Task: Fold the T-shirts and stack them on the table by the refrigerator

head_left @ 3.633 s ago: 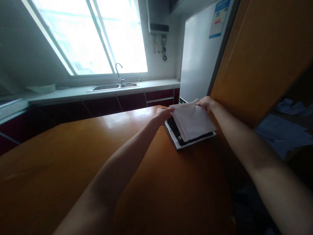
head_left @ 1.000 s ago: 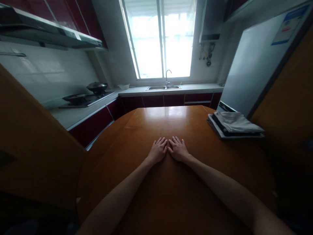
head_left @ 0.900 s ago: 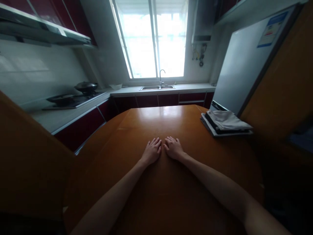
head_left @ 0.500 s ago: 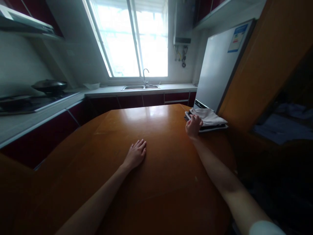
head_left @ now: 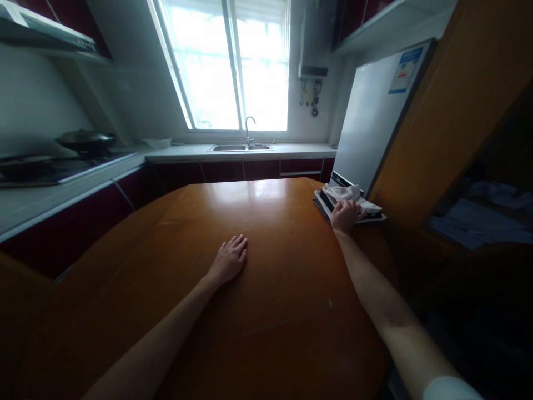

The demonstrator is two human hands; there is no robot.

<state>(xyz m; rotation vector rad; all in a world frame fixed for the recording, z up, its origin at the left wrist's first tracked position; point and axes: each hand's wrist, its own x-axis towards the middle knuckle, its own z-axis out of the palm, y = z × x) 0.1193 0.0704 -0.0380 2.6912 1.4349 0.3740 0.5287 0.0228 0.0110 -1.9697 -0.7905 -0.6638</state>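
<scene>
My left hand (head_left: 230,260) lies flat on the brown wooden table (head_left: 266,289), fingers stretched out, holding nothing. At the table's far right edge, my right hand (head_left: 346,215) is curled round part of a white cloth (head_left: 348,193). Its fingertips are partly hidden in the fabric. The white cloth is bunched up on top of a stack of folded black and white cloths (head_left: 320,203). Whether these are garments I cannot tell.
Behind the stack stands a grey refrigerator (head_left: 368,116). A counter with a double sink (head_left: 239,148) runs under the window. On the left, a lidded pan (head_left: 86,140) sits on the stove, with a white bowl (head_left: 157,143) farther along.
My right hand has slid right along the stack, and the white cloth has gone from lying fairly flat to bunched, showing more black beneath. My left hand stays put.
</scene>
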